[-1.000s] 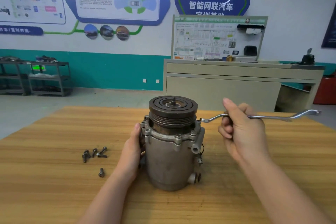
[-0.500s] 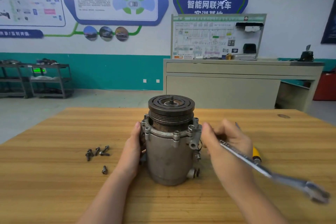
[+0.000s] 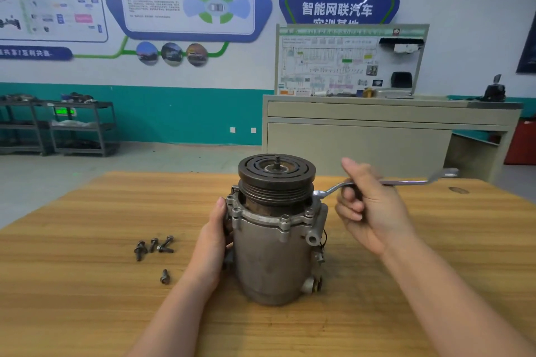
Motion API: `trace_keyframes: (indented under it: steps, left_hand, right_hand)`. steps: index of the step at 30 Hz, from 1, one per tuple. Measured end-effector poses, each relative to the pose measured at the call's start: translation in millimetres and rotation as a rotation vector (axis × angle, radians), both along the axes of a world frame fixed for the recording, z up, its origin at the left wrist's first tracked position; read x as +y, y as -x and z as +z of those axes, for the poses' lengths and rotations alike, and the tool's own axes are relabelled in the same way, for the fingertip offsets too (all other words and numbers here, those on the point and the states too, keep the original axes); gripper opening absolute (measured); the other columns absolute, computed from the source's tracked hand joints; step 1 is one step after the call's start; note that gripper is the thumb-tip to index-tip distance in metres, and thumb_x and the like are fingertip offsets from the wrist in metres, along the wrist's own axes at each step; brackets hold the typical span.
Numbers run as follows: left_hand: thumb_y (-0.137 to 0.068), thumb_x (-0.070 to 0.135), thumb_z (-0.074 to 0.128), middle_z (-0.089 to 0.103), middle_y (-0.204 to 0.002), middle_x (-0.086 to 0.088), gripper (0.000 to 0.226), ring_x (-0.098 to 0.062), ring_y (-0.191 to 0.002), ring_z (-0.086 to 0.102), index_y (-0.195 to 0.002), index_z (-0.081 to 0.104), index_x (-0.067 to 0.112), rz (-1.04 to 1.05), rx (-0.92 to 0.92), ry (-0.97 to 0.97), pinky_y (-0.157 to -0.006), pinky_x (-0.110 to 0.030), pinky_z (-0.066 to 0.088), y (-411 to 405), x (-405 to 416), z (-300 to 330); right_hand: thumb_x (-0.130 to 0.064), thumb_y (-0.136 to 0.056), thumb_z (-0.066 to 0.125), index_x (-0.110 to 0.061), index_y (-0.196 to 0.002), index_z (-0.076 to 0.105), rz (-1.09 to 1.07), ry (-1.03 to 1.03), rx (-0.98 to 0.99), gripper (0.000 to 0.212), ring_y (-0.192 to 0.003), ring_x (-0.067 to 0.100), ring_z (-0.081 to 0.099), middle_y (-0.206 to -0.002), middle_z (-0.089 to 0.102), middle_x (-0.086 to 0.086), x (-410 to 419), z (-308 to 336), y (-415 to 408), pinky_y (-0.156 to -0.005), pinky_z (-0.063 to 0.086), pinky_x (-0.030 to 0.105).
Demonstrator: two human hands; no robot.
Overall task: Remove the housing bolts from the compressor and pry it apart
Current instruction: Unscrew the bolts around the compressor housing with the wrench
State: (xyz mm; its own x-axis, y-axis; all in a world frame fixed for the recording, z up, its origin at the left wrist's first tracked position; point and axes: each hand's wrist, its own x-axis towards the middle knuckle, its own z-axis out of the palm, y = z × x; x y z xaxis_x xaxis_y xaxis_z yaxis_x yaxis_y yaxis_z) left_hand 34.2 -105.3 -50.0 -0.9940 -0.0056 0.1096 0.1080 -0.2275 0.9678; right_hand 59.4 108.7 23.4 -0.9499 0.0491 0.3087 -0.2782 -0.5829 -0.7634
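The grey metal compressor (image 3: 272, 252) stands upright on the wooden table (image 3: 87, 284), its dark pulley (image 3: 275, 174) on top. My left hand (image 3: 213, 240) holds its left side at the flange. My right hand (image 3: 368, 211) grips a long offset wrench (image 3: 406, 182) near its bent end. The wrench's ring end (image 3: 317, 193) sits at the flange on the compressor's back right, and its handle points right. Several removed bolts (image 3: 153, 246) lie on the table to the left, with one more bolt (image 3: 164, 276) nearer me.
A knot mark (image 3: 458, 190) shows on the table's far right. Beyond the table stand a beige cabinet (image 3: 377, 136) with a wiring display board (image 3: 348, 61) and dark shelving racks (image 3: 58, 127) at the left wall.
My right hand swung the wrench back up from a low, rightward-slanting position to the flange at the compressor's back right, handle level again. My left hand stayed on the housing.
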Motion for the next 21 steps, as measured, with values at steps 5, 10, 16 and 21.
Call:
trace_keyframes:
  steps: [5,10,16,21]
  left_hand:
    - [-0.059,0.083,0.043,0.071,-0.116,-0.001,0.085,-0.023,-0.116,0.061,-0.117,0.069,0.027,0.009,0.012,0.024,-0.108,-0.051,0.040,1.3,-1.0,-2.1]
    - [-0.063,0.089,0.045,0.071,-0.116,-0.001,0.085,-0.023,-0.115,0.062,-0.119,0.068,0.029,-0.002,0.033,0.039,-0.106,-0.052,0.042,-1.1,-0.6,-0.4]
    - [-0.066,0.085,0.043,0.068,-0.122,-0.003,0.083,-0.025,-0.119,0.060,-0.123,0.065,0.029,0.011,0.032,0.037,-0.108,-0.055,0.038,-1.5,-0.4,-1.1]
    - [-0.065,0.089,0.041,0.069,-0.121,-0.004,0.087,-0.029,-0.116,0.060,-0.125,0.063,0.030,0.005,0.034,0.060,-0.107,-0.059,0.033,-3.7,1.1,-0.6]
  right_hand:
    - [-0.010,-0.092,0.061,-0.022,-0.048,0.044,-0.429,-0.370,0.228,0.049,-0.032,0.010,0.042,-0.044,0.054,0.006,-12.8,-9.5,-26.8,-0.035,0.032,0.017]
    - [-0.015,-0.090,0.065,-0.013,-0.054,0.041,-0.656,-0.582,0.335,0.043,-0.035,0.010,0.045,-0.047,0.055,0.006,-27.8,-5.3,-44.0,-0.039,0.036,0.020]
    - [-0.008,-0.086,0.059,-0.027,-0.063,0.027,-0.984,-1.053,0.769,0.043,-0.048,0.005,0.034,-0.049,0.027,-0.008,-47.5,-14.4,-62.2,-0.044,0.026,0.008]
    - [-0.023,-0.084,0.069,-0.021,-0.054,0.048,-0.524,-0.377,0.333,0.037,-0.042,0.005,0.046,-0.049,0.052,0.004,-26.7,-33.8,-49.7,-0.041,0.037,0.015]
